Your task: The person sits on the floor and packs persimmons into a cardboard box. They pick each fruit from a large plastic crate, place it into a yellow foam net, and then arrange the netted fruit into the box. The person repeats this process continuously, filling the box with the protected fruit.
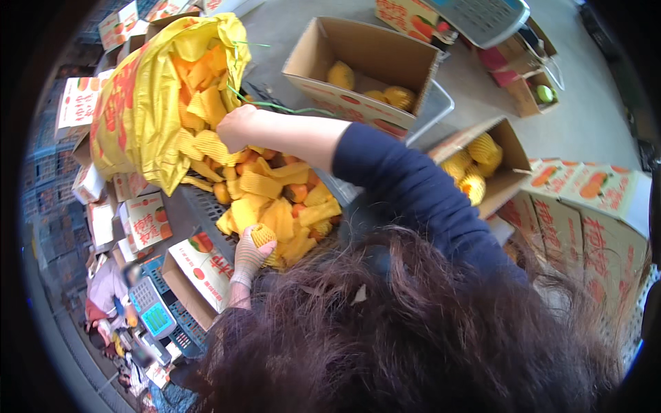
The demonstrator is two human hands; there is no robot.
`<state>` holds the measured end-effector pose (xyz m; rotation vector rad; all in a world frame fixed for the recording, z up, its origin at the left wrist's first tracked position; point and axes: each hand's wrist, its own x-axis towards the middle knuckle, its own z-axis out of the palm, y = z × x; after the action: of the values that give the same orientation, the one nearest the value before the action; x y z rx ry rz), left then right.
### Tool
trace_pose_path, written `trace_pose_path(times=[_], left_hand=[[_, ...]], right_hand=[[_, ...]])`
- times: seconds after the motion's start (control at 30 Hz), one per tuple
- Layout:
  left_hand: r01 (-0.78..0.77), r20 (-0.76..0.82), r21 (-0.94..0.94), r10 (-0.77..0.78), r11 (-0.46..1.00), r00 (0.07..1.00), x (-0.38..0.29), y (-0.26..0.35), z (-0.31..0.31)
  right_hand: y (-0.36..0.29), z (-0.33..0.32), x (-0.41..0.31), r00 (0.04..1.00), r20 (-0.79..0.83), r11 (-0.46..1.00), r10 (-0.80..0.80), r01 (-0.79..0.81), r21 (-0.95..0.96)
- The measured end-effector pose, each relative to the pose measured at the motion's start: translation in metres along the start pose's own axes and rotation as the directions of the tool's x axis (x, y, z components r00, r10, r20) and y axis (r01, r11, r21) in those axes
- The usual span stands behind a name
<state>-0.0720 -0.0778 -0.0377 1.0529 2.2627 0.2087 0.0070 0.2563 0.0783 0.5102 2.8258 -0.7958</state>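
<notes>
My left hand [250,258], in a thin striped covering, grips a round fruit in a yellow foam net [264,235]. Below it lies a heap of yellow foam net sleeves [273,222] mixed with orange persimmons [296,193] in a dark plastic crate [209,209]. My right hand [238,129], bare below a pushed-up navy sleeve, is at the mouth of a yellow woven sack [150,103]. Its fingers are bent down against the foam sleeves [214,147] spilling from the sack, and the fingertips are hidden, so whether it grips one is unclear.
Beyond my right arm stands an open carton [356,98] with a few netted fruits. Another carton [516,149], tilted, holds several more. Printed boxes [594,222] stand at right. An open box [199,279] and a digital scale [155,310] are at left; people [106,294] are beyond.
</notes>
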Motion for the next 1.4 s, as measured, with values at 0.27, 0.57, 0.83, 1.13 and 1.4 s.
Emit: trace_pose_path(times=[0.27,0.57,0.83,1.13,1.4], left_hand=[[-0.184,0.038,0.429,0.186,0.884,0.982,-0.025,0.053,-0.009],[-0.659,-0.384,0.508,0.831,0.554,0.403,0.011,0.266,-0.076],[-0.748,-0.070,0.549,0.912,0.373,0.404,-0.031,0.359,-0.193],[-0.380,-0.413,0.357,0.509,0.853,0.755,-0.129,0.196,-0.262],[-0.237,-0.390,0.171,0.286,0.956,0.875,-0.162,0.126,-0.199]], right_hand=[[0.111,-0.007,-0.213,0.802,-0.564,0.963,0.197,-0.266,-0.043],[0.110,-0.022,-0.243,0.773,-0.610,0.903,0.176,-0.374,-0.214],[0.024,-0.125,-0.319,0.725,-0.602,0.907,-0.336,0.077,-0.413],[0.227,0.041,-0.355,-0.130,-0.667,0.482,0.734,-0.592,0.646],[0.294,0.173,-0.343,-0.066,0.037,-0.051,0.997,-0.227,0.973]])
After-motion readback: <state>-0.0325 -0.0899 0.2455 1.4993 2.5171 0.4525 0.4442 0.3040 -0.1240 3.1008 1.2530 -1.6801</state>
